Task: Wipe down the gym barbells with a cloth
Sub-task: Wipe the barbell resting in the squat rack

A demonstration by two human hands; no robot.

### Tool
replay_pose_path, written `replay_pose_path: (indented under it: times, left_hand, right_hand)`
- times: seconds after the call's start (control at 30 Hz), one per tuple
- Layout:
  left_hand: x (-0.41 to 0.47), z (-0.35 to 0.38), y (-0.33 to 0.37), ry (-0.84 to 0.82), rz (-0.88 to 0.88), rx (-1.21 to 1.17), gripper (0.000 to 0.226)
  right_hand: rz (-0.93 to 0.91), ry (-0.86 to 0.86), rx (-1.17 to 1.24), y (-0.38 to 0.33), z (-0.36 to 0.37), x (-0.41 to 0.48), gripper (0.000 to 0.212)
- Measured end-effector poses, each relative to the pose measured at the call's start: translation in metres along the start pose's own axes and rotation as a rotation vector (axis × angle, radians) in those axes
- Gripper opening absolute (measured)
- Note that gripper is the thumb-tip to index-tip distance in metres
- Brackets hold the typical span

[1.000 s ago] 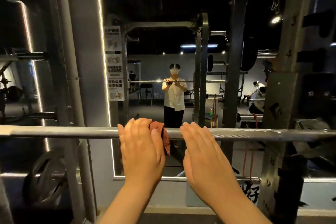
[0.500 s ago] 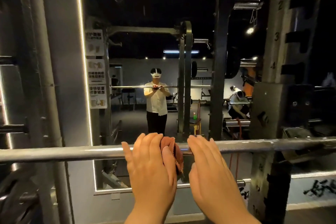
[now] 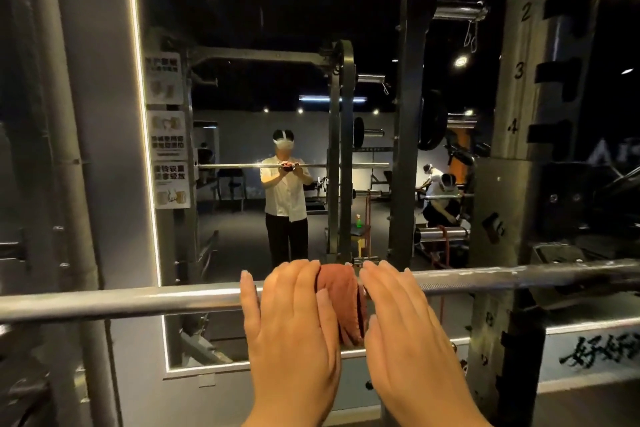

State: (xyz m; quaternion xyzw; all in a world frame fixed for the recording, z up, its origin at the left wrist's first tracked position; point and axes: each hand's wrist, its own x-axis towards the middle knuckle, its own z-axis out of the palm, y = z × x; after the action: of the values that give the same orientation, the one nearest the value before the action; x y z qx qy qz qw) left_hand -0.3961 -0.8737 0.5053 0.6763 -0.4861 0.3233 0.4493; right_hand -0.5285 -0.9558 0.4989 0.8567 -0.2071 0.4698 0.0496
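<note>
A steel barbell (image 3: 138, 302) runs level across the view, resting in a rack. A reddish cloth (image 3: 341, 298) is draped over the bar at the middle and hangs below it. My left hand (image 3: 291, 322) curls over the bar and the cloth's left part, with its thumb lying on the cloth. Just right of the cloth, my right hand (image 3: 405, 329) hooks its fingers over the bar and touches the cloth's edge. The fingertips of both hands are hidden behind the bar.
A numbered rack upright (image 3: 519, 184) stands close on the right where the bar ends, and a grey post (image 3: 69, 149) rises on the left. Behind the bar a lit-edged wall mirror (image 3: 242, 45) reflects me and other people in the gym.
The bar sits lower in the view now. Both hands have stayed on the bar and edged slightly right toward the upright. More of the cloth shows between them.
</note>
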Motion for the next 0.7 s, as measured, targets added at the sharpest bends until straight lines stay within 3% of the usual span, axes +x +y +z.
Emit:
replay_pose_path:
  times: [0.13, 0.3, 0.4, 0.53, 0.6, 0.7]
  left_hand:
    - [0.006, 0.010, 0.031, -0.023, -0.037, -0.032, 0.041]
    - [0.006, 0.005, 0.032, -0.188, 0.125, 0.032, 0.045]
    - [0.004, -0.003, 0.020, -0.158, 0.029, 0.106, 0.053]
    - [0.001, 0.011, 0.044, -0.084, -0.105, 0.007, 0.054]
    - [0.003, 0.020, 0.060, -0.086, -0.096, -0.064, 0.050]
    - [0.009, 0.022, 0.070, -0.122, 0.007, -0.101, 0.064]
  right_hand:
    - [0.004, -0.022, 0.031, 0.007, -0.011, 0.000, 0.052]
    - [0.130, -0.006, 0.182, 0.009, -0.031, 0.004, 0.039]
    - [0.149, -0.028, 0.114, 0.004, -0.034, 0.008, 0.042]
    - [0.096, -0.092, 0.043, 0.003, -0.041, 0.008, 0.045]
    - [0.128, -0.069, 0.030, 0.011, -0.047, 0.005, 0.046]
    - [0.215, -0.081, 0.079, 0.016, -0.055, 0.005, 0.060]
